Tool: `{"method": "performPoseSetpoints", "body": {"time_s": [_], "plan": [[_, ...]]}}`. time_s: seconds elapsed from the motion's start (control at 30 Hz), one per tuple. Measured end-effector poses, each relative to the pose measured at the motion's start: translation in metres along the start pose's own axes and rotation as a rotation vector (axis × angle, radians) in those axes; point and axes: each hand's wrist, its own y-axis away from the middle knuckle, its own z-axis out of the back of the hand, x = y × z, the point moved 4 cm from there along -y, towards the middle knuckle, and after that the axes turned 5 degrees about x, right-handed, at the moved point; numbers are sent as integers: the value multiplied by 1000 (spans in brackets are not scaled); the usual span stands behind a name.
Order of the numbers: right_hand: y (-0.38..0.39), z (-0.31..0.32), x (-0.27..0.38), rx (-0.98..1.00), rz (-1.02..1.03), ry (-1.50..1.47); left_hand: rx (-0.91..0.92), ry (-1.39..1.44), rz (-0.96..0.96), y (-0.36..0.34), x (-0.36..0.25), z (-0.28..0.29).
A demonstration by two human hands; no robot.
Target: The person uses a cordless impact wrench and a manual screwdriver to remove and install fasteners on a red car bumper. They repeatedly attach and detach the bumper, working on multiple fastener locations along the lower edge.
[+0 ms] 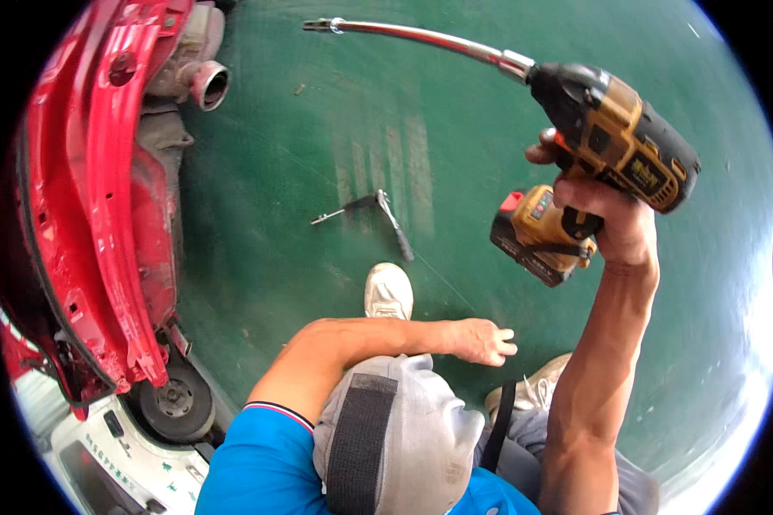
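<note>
While the right hand [617, 215] has its fingers wrapped around a yellow-and-black cordless impact driver [614, 129] over the green floor [266, 163], its long silver shaft [429, 36] points left. The left hand [479, 342] is lower down, and I cannot tell if its fingers are apart or together. A black-and-silver hand tool [362, 203] lies on the floor just past a white shoe [388, 293]

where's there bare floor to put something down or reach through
The green floor looks free between the hand tool and the driver, and again right of the right arm. It's crowded at the left, where the red car body stands, and around the shoes and left hand.
</note>
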Motion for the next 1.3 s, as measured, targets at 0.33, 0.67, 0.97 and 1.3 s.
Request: {"method": "performPoseSetpoints", "body": {"time_s": [0.33,0.67,0.97,1.3], "plan": [[-14,-12,-38,222,-222,-2,-537,895,1035,112,16,95],[-4,-126,52,656,-370,97,-2254,985,874,139,-354,167],[58,-212,156,986,-527,-13,-2946,822,794,-4,-508,99],[65,-212,77,1249,-464,56,-2703,1251,50,-4,-338,-19]]}}
